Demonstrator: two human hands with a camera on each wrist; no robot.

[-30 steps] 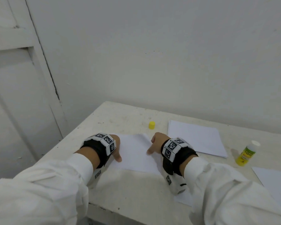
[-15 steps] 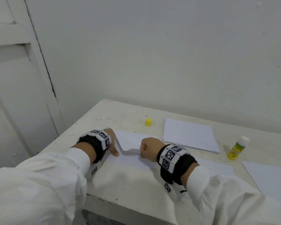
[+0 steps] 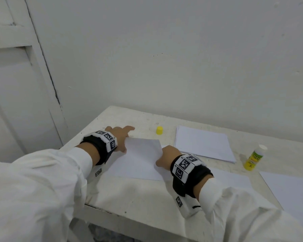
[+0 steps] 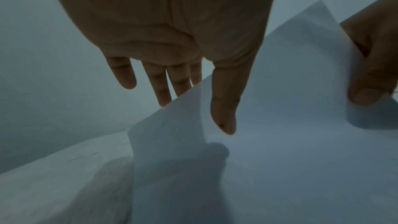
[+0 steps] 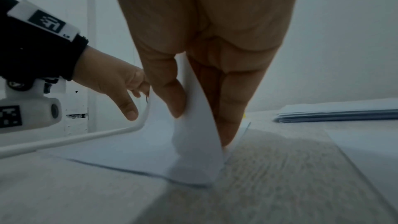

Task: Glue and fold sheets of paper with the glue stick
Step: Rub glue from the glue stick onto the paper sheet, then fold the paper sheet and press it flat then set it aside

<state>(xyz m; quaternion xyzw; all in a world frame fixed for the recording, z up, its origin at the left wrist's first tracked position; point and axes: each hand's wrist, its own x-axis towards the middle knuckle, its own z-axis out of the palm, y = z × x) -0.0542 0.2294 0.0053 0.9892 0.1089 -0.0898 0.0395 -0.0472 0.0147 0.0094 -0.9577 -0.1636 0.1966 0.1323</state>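
From where I'm standing they're mid-fold on the sheet of paper, which sits on the near-left part of the table. The right hand has the sheet's right edge pinched between thumb and fingers, and the wrist view shows that edge lifted and curling up off the tabletop. The left hand is spread open, fingers straight, tips just behind the sheet's left edge, thumb hovering over the paper; it isn't gripping anything. If it were me, I'd plant that left hand flat on the sheet first so it doesn't skate around, then bring the lifted edge over slowly and line the corners up before pressing. Crease from the middle outward, not from one end, or you'll probably get a skewed fold. The glue stick is standing uncapped way off to the right, with its yellow cap near the wall side and the paper stack between them. I can't tell whether glue is on the sheet, so I'd press firmly anyway.
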